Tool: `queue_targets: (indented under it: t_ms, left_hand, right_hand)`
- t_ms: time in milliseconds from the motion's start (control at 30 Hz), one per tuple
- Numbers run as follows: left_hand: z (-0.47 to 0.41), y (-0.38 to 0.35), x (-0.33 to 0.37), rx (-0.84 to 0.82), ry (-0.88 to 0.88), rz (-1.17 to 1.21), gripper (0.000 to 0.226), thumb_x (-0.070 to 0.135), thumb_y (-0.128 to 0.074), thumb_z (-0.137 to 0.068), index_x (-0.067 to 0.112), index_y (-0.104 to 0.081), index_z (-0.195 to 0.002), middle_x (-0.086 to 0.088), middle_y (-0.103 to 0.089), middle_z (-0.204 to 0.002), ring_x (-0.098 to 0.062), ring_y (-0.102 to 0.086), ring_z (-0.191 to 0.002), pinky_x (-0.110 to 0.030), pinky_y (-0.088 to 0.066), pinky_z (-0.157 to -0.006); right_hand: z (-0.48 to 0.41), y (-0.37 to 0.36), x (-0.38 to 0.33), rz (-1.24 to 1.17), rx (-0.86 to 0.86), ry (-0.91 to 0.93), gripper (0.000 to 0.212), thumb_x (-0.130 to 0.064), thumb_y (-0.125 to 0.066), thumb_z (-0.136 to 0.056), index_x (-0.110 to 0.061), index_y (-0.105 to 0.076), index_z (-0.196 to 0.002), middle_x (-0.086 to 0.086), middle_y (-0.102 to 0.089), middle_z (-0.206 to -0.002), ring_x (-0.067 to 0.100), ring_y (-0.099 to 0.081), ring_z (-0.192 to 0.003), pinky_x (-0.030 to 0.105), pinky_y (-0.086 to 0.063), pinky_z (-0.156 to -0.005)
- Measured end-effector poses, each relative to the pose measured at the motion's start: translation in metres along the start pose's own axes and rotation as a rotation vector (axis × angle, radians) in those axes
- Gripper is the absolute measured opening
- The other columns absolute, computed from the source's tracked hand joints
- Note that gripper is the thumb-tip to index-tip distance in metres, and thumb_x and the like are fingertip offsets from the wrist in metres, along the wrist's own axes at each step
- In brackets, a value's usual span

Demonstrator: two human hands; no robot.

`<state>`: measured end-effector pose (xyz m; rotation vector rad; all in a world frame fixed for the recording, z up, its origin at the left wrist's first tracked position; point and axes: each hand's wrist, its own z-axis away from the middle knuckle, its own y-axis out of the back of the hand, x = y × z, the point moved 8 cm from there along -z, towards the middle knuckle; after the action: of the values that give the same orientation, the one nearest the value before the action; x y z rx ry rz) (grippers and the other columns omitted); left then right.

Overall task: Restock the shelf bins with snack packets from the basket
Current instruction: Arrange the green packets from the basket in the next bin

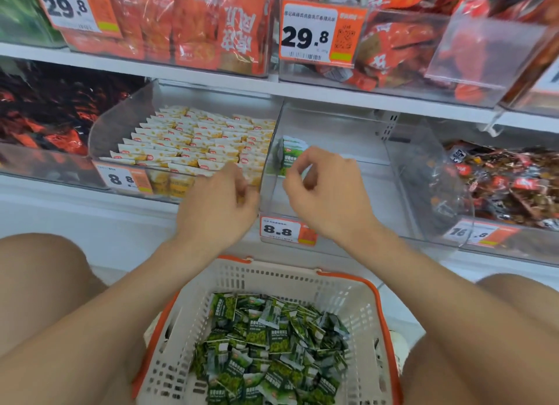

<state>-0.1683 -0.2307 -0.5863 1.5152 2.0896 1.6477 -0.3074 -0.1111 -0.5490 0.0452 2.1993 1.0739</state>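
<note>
A beige basket with orange handles (357,286) sits between my knees, holding several green snack packets (266,341). On the lower shelf is a clear bin (332,168) tagged 8.8, with a few upright green packets (289,150) at its back left. My right hand (329,195) is at this bin's front, thumb and curled forefinger pinching the lower edge of those packets. My left hand (217,204) hovers at the wall between this bin and the yellow-packet bin (193,141). Its fingers are curled away from me, so whether it holds anything is hidden.
Dark red packets (51,108) fill the bin at left. A bin of mixed dark packets (499,183) stands at right. Above, the upper shelf (302,92) carries clear bins of orange-red bags with 29.8 price tags (314,32). My bare knees flank the basket.
</note>
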Motion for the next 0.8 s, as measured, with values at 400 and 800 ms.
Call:
queue_targets:
  t_ms: [400, 800]
  left_hand:
    - [0.121, -0.178, -0.095, -1.123, 0.038, -0.552, 0.030, 0.011, -0.050, -0.100, 0.012, -0.063, -0.127, -0.006, -0.062, -0.096, -0.020, -0.057, -0.078, -0.031, -0.048, -0.068]
    - [0.158, -0.284, -0.211, -0.986, 0.212, -0.429, 0.067, 0.008, -0.070, -0.090, 0.015, -0.042, -0.150, -0.012, -0.058, -0.138, -0.031, -0.061, -0.121, -0.045, -0.054, -0.102]
  right_hand:
    - [0.129, -0.091, 0.021, 0.492, -0.799, 0.260, 0.026, -0.029, -0.056, -0.094, -0.017, -0.063, -0.116, 0.004, -0.051, -0.087, 0.027, -0.056, -0.076, 0.033, -0.043, -0.060]
    - [0.122, -0.155, 0.058, 0.598, -0.971, 0.257, 0.010, -0.023, -0.058, -0.097, -0.020, -0.048, -0.095, -0.001, -0.036, -0.076, 0.015, -0.035, -0.058, 0.029, -0.023, -0.047]
